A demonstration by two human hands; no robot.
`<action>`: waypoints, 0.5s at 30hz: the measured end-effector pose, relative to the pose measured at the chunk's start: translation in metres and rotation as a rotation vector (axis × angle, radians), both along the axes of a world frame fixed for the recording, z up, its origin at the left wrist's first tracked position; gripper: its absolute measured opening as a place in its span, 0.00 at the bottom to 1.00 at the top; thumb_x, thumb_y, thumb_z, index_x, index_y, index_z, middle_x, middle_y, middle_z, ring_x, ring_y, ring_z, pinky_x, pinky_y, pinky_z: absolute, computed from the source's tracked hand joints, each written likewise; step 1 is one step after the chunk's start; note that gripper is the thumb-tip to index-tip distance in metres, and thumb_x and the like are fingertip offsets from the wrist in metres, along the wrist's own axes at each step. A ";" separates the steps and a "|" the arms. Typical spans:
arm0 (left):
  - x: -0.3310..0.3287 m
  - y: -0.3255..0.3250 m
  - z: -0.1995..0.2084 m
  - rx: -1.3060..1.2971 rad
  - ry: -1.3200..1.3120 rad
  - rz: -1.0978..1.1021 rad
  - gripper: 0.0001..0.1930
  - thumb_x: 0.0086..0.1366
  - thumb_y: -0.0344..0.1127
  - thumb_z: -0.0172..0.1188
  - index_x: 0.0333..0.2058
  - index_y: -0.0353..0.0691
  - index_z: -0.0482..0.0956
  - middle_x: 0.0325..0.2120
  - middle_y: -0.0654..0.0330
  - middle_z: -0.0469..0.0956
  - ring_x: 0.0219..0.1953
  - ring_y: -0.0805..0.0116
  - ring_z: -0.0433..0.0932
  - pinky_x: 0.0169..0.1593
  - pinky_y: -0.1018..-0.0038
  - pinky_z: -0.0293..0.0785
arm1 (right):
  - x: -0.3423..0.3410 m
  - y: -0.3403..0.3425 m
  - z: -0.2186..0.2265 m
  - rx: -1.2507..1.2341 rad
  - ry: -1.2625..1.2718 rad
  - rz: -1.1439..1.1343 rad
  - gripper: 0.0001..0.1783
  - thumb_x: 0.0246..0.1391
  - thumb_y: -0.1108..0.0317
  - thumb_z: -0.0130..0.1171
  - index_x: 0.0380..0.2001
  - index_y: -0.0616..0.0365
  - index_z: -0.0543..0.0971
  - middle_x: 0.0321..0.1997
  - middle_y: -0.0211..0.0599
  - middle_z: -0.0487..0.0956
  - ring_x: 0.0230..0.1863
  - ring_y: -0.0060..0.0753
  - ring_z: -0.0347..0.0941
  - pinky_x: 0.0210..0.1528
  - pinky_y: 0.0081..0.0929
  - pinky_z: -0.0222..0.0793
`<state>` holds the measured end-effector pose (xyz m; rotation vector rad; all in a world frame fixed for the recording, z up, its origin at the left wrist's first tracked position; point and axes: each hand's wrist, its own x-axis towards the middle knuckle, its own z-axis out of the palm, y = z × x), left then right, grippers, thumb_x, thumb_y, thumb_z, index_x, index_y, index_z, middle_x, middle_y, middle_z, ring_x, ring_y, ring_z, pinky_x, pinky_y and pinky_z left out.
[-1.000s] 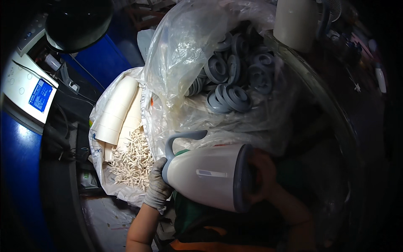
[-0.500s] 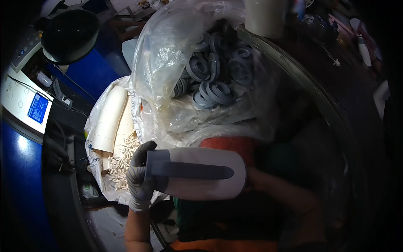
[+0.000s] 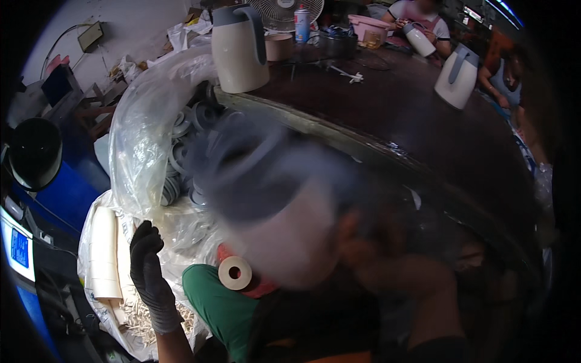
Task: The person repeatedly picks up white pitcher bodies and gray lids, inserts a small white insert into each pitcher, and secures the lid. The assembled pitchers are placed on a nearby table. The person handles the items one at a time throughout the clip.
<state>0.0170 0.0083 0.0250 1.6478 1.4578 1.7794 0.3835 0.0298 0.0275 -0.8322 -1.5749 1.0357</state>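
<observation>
A white insulated jug [image 3: 281, 245] with a grey-blue top hangs tilted in front of me, smeared by motion. My right hand [image 3: 363, 245], bare and blurred, grips it at its right side; the exact finger placement is not clear. My left hand [image 3: 151, 275], in a grey glove, is raised apart from the jug with fingers up and nothing in it. Beneath the jug, a pale roll with a hollow core [image 3: 235, 273] sits against something red, beside a green-clothed leg [image 3: 221, 308]. Behind the jug, a clear plastic bag [image 3: 136, 145] holds several grey round lids [image 3: 178, 154].
Left of my gloved hand, a white sack [image 3: 88, 260] holds stacked cream tubes [image 3: 106, 254] and small pale pieces [image 3: 142, 320]. On the dark table [image 3: 375, 103] stand a second jug [image 3: 239, 57], a third jug [image 3: 458, 78] and a spray can [image 3: 302, 24]. Two people work at the far right.
The view has swung up and right. The jug has left my left hand and risen, its top now toward the bag of lids. My right hand has moved up with it.
</observation>
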 end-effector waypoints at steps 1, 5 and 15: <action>-0.005 0.003 -0.013 -0.078 0.033 -0.077 0.15 0.63 0.36 0.46 0.41 0.31 0.75 0.52 0.49 0.71 0.53 0.59 0.69 0.58 0.67 0.60 | 0.022 -0.006 0.003 0.066 0.124 -0.162 0.19 0.57 0.53 0.55 0.41 0.55 0.69 0.23 0.25 0.65 0.18 0.20 0.59 0.23 0.21 0.61; 0.011 -0.017 -0.049 -0.408 -0.194 -0.191 0.12 0.57 0.29 0.54 0.39 0.32 0.77 0.51 0.51 0.71 0.52 0.62 0.70 0.56 0.69 0.63 | 0.041 0.029 0.095 0.575 0.261 -0.460 0.14 0.65 0.56 0.44 0.40 0.56 0.69 0.22 0.26 0.67 0.16 0.13 0.61 0.19 0.09 0.57; 0.026 -0.024 -0.079 -0.547 -0.155 -0.356 0.11 0.58 0.30 0.56 0.40 0.35 0.78 0.51 0.51 0.70 0.49 0.66 0.71 0.52 0.72 0.67 | 0.181 0.128 0.048 0.192 -0.833 -1.205 0.25 0.58 0.55 0.51 0.53 0.59 0.70 0.48 0.47 0.76 0.51 0.42 0.73 0.51 0.33 0.66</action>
